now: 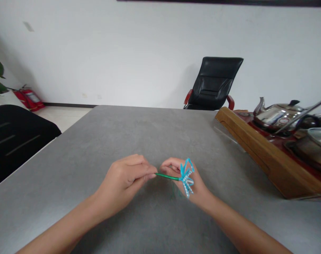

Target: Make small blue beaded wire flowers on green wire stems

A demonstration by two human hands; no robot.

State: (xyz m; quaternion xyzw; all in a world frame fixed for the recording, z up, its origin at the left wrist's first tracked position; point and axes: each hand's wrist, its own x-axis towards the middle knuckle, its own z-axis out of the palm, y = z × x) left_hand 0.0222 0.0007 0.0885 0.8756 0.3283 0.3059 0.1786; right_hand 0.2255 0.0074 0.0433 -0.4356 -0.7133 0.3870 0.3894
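Over the surface (pixel 128 130), my left hand (pixel 126 180) pinches the stem (pixel 168 176) roughly parallel to the far edge, bloom (pixel 187 179) rightward; my right hand's (pixel 197 187) grip I can't tell.

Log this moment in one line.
left hand: pinching green stem tip | blue flower: stem's other end | right hand: behind flower, contact unclear

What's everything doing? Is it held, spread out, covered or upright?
Left hand: fingertips pinched together
Right hand: curled, grip unclear
Green stem: pinched at one end
Blue flower: petals spread, on the stem
Kettle: upright, lid on
Pot: apparently covered
Black office chair: upright
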